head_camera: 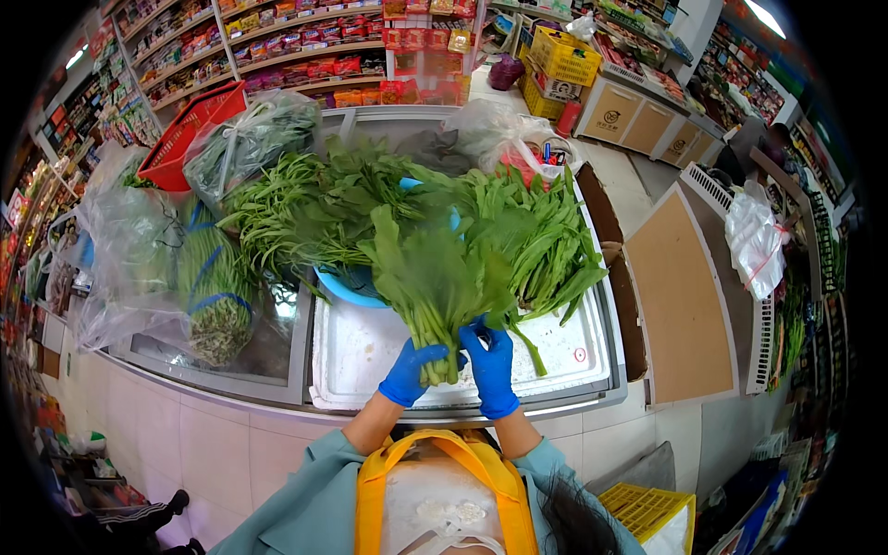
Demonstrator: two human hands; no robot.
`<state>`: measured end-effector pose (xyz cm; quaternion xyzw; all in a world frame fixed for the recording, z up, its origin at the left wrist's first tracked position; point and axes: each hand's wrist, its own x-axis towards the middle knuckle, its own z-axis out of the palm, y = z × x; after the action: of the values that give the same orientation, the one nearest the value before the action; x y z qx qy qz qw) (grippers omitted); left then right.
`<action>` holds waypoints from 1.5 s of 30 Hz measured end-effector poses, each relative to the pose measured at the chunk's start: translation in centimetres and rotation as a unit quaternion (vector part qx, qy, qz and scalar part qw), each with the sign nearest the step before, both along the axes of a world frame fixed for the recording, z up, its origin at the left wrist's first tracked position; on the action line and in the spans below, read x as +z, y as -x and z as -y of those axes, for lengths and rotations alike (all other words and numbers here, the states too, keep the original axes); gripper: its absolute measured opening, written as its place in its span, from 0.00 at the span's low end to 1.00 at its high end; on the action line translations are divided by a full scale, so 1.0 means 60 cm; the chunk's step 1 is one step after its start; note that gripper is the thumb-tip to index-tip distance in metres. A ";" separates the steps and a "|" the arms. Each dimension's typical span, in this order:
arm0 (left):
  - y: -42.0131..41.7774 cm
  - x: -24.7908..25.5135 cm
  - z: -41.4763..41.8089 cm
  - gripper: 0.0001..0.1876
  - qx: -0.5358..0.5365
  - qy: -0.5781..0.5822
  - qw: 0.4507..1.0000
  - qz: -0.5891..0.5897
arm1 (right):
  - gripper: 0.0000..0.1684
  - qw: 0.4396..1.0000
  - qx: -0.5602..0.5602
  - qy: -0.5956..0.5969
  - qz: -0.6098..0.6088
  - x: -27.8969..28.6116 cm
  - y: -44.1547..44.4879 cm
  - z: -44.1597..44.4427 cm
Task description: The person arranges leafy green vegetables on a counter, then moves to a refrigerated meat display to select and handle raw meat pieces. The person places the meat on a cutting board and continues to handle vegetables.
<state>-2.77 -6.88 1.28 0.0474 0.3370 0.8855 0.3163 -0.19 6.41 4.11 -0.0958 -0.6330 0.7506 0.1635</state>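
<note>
My left hand, in a blue glove, is closed round the stems of a bunch of leafy greens held upright over a white tray. At the right of the same stems is my right hand, also gloved, with fingers bent against the bunch; whether it grips a stem is hidden. Behind the bunch, more greens lie over a light blue basin. Another pile of long-leaved greens rests on the tray's right side, with a loose stalk near my right hand.
On the left stand a bundle of long green stalks tied with blue bands, clear plastic bags and a red basket. A bag with red contents sits at the back right. Beyond the counter's right edge is a cardboard panel; a yellow crate is low right.
</note>
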 end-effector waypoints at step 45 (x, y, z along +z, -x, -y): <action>-0.126 0.045 -0.007 0.34 0.264 0.498 0.780 -0.272 | 0.46 0.865 0.468 0.153 0.098 -0.010 -0.026 0.026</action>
<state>4.82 -6.48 3.99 0.0313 0.8021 0.5938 -0.0552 1.34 4.84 3.53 0.1144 -0.4935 0.8132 -0.2863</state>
